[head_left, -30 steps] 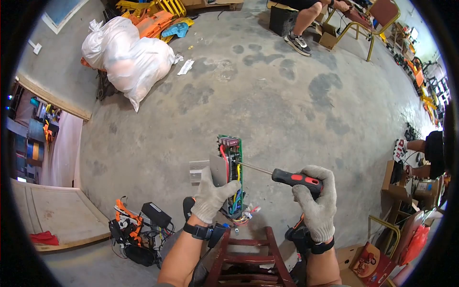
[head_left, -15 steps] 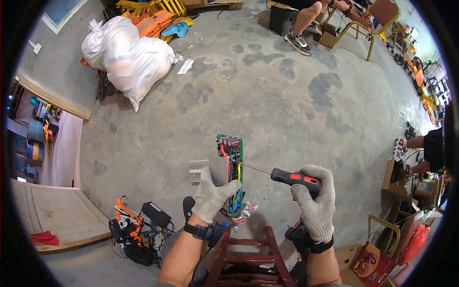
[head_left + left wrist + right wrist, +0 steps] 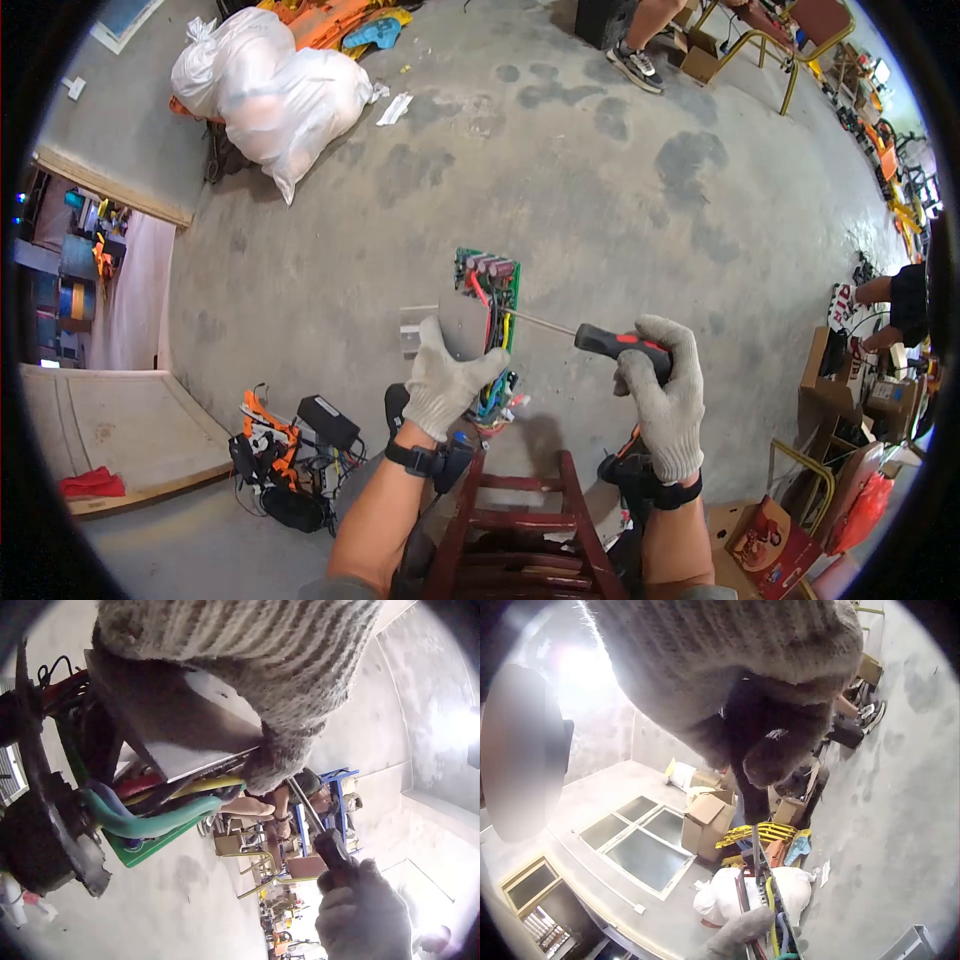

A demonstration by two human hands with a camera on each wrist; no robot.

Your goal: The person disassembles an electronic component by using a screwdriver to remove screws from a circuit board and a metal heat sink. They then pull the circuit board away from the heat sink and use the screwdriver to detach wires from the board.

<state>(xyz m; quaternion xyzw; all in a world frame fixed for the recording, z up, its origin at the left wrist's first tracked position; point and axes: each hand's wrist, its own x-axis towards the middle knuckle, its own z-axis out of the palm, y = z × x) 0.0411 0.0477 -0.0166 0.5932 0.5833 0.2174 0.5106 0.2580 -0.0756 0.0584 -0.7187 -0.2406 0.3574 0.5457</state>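
Observation:
My gloved left hand (image 3: 440, 385) grips a green circuit board (image 3: 515, 290) with a grey metal plate (image 3: 462, 325) standing along its left side. Fingers lie over the plate, and the thumb reaches across to the wires. Red, yellow and blue wires run down the board; in the left wrist view a thick teal wire (image 3: 142, 819) loops at its end. A finned heatsink (image 3: 411, 330) juts out to the left. My gloved right hand (image 3: 668, 400) holds a screwdriver (image 3: 600, 341) by its black and red handle. Its shaft points left, and the tip is hidden among the board's parts.
A dark red wooden stool (image 3: 520, 520) stands below the hands. On the floor at left lie orange and black parts with cables (image 3: 270, 440). White bags (image 3: 300, 110) sit farther back, cartons (image 3: 770, 545) at right. Another person's shoe (image 3: 637, 68) shows at the top.
The head view has tilted, so the floor, hands and board sit higher in it. The screwdriver handle has turned, showing less red, with the right fingers shifted on it.

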